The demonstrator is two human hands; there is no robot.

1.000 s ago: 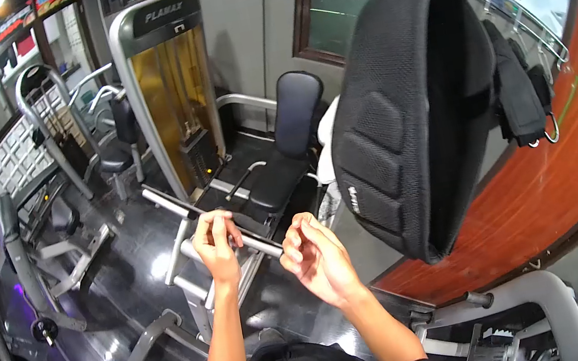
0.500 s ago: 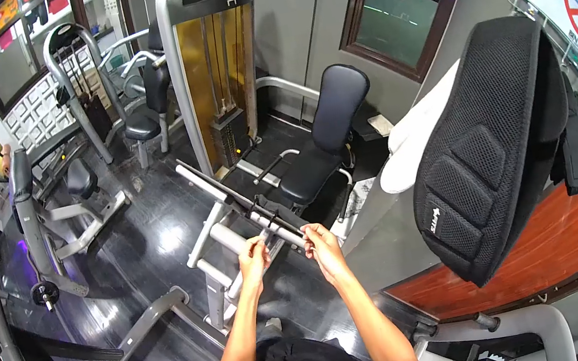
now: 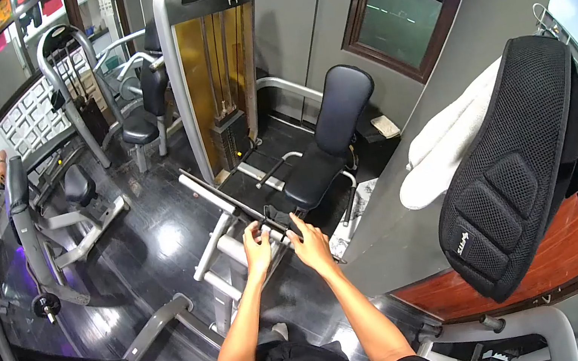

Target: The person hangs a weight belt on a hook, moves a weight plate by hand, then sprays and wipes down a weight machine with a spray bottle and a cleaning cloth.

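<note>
My left hand (image 3: 258, 253) is beside a light grey metal rack frame (image 3: 209, 197), its fingers apart and slightly curled. My right hand (image 3: 310, 244) is just to its right, fingers spread and the index finger reaching forward. Between and just beyond the fingertips, a black strap-like piece (image 3: 278, 217) lies across the frame's bar. Whether the fingertips touch it cannot be made out. Neither hand visibly holds anything.
A weight-stack machine (image 3: 216, 63) stands ahead, with a black padded seat (image 3: 313, 176) at its right. A black padded belt (image 3: 510, 197) and a white towel (image 3: 436, 148) hang at the right. More gym machines, including a curved frame (image 3: 150, 330), stand on the left.
My fingers have gone from pinched to spread. Both hands have moved slightly forward, the right one also to the left. The view has shifted a little.
</note>
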